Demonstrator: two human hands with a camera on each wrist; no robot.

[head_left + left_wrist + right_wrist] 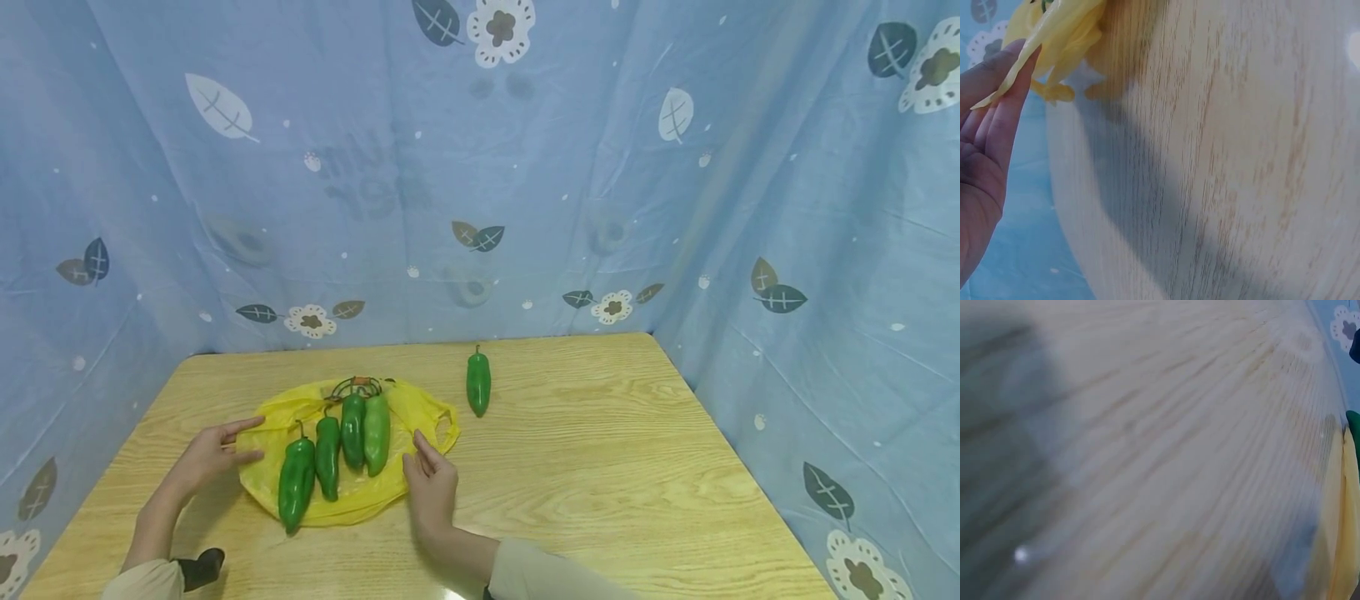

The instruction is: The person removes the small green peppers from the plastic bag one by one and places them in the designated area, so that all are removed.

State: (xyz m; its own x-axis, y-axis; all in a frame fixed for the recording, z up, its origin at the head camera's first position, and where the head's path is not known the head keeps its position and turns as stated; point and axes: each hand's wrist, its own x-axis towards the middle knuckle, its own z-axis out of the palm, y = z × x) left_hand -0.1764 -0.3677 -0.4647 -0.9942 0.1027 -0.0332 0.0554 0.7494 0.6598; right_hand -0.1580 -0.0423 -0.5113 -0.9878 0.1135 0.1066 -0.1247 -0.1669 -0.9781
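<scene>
A yellow plastic bag (262, 483) lies spread on the wooden table, with several long green peppers side by side on it, such as the leftmost pepper (297, 486) and a paler pepper (377, 435). My left hand (210, 454) pinches the bag's left edge; the left wrist view shows the thin yellow film (1032, 53) between thumb and fingers. At the bag's right edge, my right hand (435, 492) holds the film between thumb and fingers. That hand is out of sight in the right wrist view, where a yellow strip of bag (1341, 519) runs along the right border.
One more green pepper (478, 383) lies apart on the table (600, 467), right of the bag and toward the back. Dark looped lines with an orange patch (362, 381) show at the bag's far side. Blue patterned curtains (405, 167) enclose the back and sides.
</scene>
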